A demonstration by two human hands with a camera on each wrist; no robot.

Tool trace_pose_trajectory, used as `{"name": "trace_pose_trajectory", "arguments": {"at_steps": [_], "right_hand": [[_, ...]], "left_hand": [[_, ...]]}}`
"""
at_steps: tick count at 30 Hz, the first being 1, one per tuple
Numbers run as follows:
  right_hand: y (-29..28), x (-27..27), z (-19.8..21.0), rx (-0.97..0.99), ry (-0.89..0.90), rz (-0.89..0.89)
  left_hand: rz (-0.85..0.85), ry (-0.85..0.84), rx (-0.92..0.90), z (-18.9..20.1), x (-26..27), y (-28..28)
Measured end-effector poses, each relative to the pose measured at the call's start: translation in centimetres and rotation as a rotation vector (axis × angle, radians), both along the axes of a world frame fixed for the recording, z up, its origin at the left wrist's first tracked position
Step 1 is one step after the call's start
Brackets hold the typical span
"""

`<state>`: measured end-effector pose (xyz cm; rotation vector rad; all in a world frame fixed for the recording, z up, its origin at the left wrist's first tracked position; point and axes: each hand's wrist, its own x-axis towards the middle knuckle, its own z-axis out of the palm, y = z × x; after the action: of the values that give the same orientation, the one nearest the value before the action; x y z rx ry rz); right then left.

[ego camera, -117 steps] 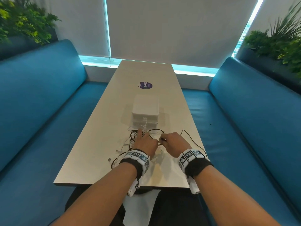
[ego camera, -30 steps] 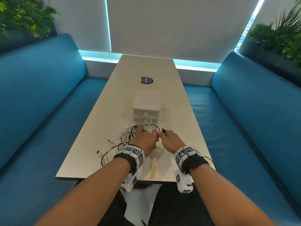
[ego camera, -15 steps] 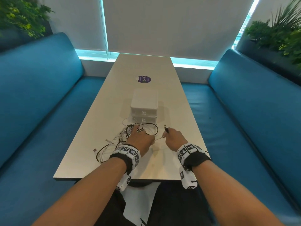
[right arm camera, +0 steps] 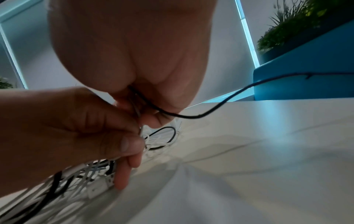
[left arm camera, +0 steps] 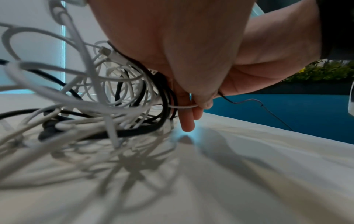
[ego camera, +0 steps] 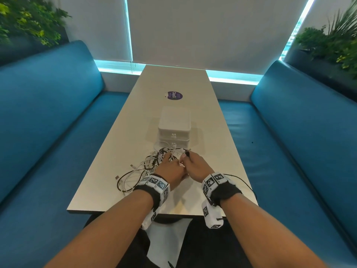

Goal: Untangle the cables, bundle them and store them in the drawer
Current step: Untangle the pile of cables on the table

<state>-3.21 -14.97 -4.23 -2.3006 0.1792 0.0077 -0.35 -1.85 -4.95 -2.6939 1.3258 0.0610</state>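
At the left edge of the head view a blue bench [ego camera: 48, 117] runs beside the white table [ego camera: 108, 171], with a plant [ego camera: 29, 20] in the upper left corner. Left of centre, the tangle of white and black cables [ego camera: 143, 167] lies on the table, partly covered by the left hand [ego camera: 171, 169], whose thumb and fingers pinch a thin white cable [left arm camera: 182, 107]. Touching it, the right hand [ego camera: 195, 165] grips a thin black cable [right arm camera: 210, 112] that trails off lower right, behind the wrist. Just above the tangle stands the white drawer box [ego camera: 174, 128], both drawers closed; beyond it a purple sticker [ego camera: 174, 95]. Which strands cross inside the tangle is blurred.
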Motion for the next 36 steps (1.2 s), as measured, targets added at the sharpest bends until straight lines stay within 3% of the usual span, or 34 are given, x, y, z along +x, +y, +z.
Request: {"name": "trace_pose_trajectory", "arguments": {"at_steps": [4,8,11,18,21,23,28,30,36], "right_hand": [[-2.6,-0.4,-0.4,-0.282,0.106,0.033],[-6.4,-1.1,-0.2,-0.481,0.193,-0.144],[-6.3,-1.1,0.1,-0.431,0.167,-0.163],[-1.4,-0.2,1.1,0.043,0.14,-0.017],[-0.5,-0.3,0.6,-0.04,0.165,0.044],[-1.3,-0.5,0.2,-0.212,0.204,0.057],[-4.6,-0.9,-0.1,-0.549,0.175,-0.131],[-4.4,-0.7,0.2,-0.563,0.171,-0.114],[-1.9,-0.3,0.0,-0.363,0.146,0.101]], "left_hand": [[0.011,0.025,-0.041,-0.2,0.8,1.1],[0.046,0.041,-0.069,0.1,1.5,1.5],[0.076,0.064,-0.017,-0.2,1.3,0.8],[0.074,0.004,0.06,0.0,0.2,-0.3],[0.078,0.028,0.026,-0.3,0.6,0.2],[0.069,0.034,-0.039,-0.6,1.0,0.8],[0.088,0.021,-0.15,-0.7,1.2,1.0],[0.109,0.047,-0.149,-0.6,1.0,0.7],[0.17,0.092,-0.204,-0.6,1.3,0.3]]}}
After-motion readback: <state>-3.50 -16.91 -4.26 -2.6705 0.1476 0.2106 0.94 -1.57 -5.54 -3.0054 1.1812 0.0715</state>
